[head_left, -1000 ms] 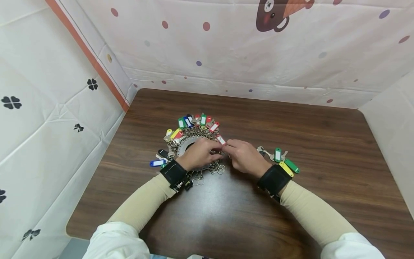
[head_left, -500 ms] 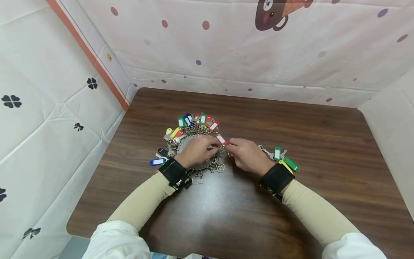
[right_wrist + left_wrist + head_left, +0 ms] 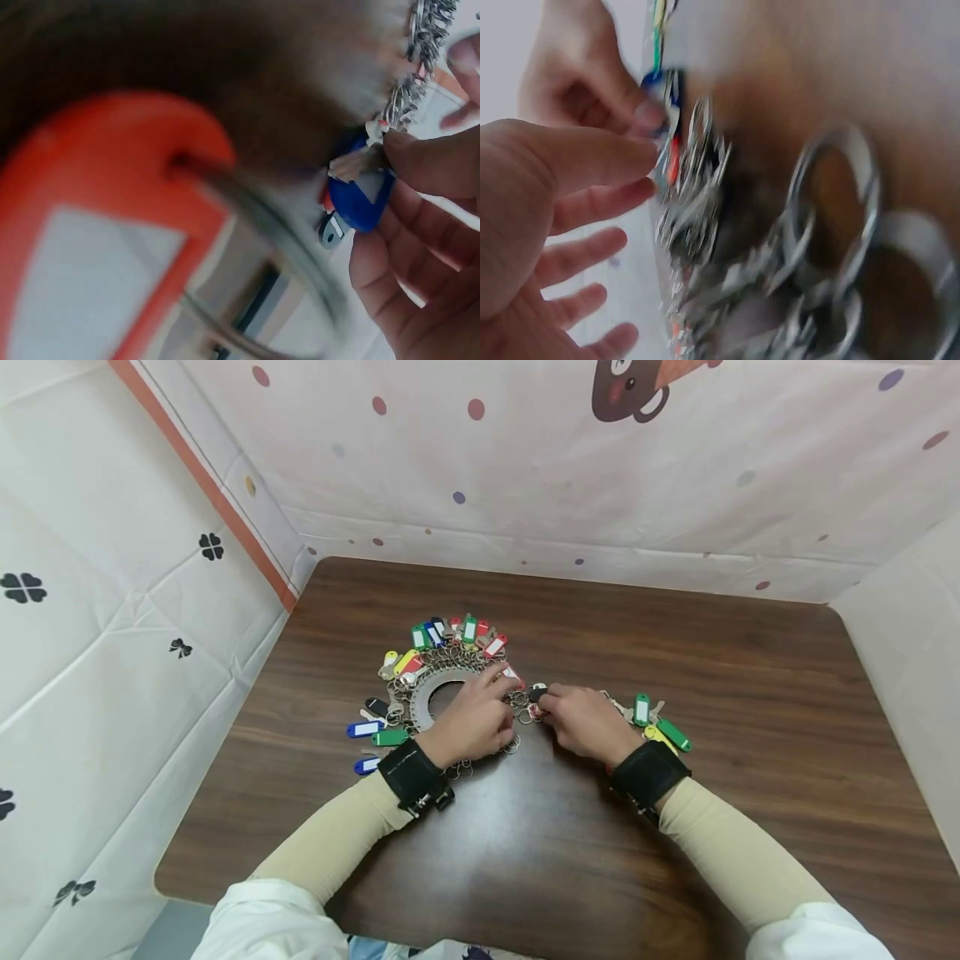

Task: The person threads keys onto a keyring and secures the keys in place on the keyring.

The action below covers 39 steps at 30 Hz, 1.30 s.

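A grey metal ring (image 3: 422,697) lies on the table, its rim lined with small split rings, clips and coloured key tags. My left hand (image 3: 472,714) is over its right side, fingers spread and thumb apart, fingertips by a red key tag (image 3: 512,675). In the left wrist view, my left thumb and index finger reach toward a red-and-white tag (image 3: 672,161). Just right of the ring, my right hand (image 3: 588,722) pinches a blue key tag (image 3: 360,199) with a key (image 3: 352,163) against it.
Loose keys with green (image 3: 673,735) and yellow (image 3: 660,739) tags lie right of my right wrist. A red tag (image 3: 112,187) on a split ring fills the right wrist view's foreground. Bare split rings (image 3: 840,195) show large in the left wrist view.
My left hand has opened and drawn back from the red tag, baring more of the grey ring. My right hand has moved slightly right, and a dark tag shows at its fingertips.
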Tool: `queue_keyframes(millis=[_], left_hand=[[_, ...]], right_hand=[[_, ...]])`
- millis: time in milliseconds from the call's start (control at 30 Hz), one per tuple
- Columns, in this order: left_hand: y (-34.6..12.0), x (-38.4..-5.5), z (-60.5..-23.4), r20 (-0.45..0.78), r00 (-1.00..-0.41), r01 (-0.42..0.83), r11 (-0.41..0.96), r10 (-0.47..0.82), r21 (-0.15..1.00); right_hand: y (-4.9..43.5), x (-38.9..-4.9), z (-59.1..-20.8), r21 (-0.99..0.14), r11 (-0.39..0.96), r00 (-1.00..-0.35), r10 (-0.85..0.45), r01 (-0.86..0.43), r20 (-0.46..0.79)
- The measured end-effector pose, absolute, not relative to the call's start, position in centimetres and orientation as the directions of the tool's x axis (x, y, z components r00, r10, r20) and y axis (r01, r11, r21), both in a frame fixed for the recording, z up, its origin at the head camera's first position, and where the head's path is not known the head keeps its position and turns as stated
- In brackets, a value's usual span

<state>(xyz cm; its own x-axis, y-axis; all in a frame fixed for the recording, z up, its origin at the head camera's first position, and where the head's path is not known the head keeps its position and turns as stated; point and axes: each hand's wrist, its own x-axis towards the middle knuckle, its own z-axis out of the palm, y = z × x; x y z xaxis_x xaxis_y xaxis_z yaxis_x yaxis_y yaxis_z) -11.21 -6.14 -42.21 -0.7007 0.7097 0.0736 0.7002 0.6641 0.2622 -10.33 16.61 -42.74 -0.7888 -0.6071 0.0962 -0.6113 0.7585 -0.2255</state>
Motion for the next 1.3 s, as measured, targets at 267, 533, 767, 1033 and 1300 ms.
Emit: queue_keyframes(millis=[267, 533, 767, 1033, 1300], left_hand=[[-4.6, -9.8, -43.6, -0.004, -0.744, 0.637, 0.71, 0.669, 0.3], [-5.3, -10.5, -42.6, 0.046, -0.747, 0.581, 0.618, 0.663, 0.53], [-6.9, -11.6, -41.6, 0.036, -0.755, 0.48, 0.515, 0.655, 0.71], [-7.7, -12.2, -41.2, -0.014, -0.794, 0.346, 0.469, 0.608, 0.812], [-7.6, -12.3, -41.6, -0.047, -0.827, 0.264, 0.461, 0.561, 0.847]], right_hand=[[17.5, -10.3, -42.2, -0.251, 0.824, -0.861, -0.491, -0.508, 0.13], [18.3, -10.2, -41.7, -0.285, 0.827, -0.874, -0.47, -0.485, 0.126], [20.4, -10.9, -40.7, -0.32, 0.839, -0.898, -0.415, -0.44, 0.146], [23.6, -11.5, -39.8, -0.366, 0.866, -0.939, -0.329, -0.341, 0.097], [24.9, -11.6, -40.1, -0.361, 0.912, -0.957, -0.257, -0.194, -0.135]])
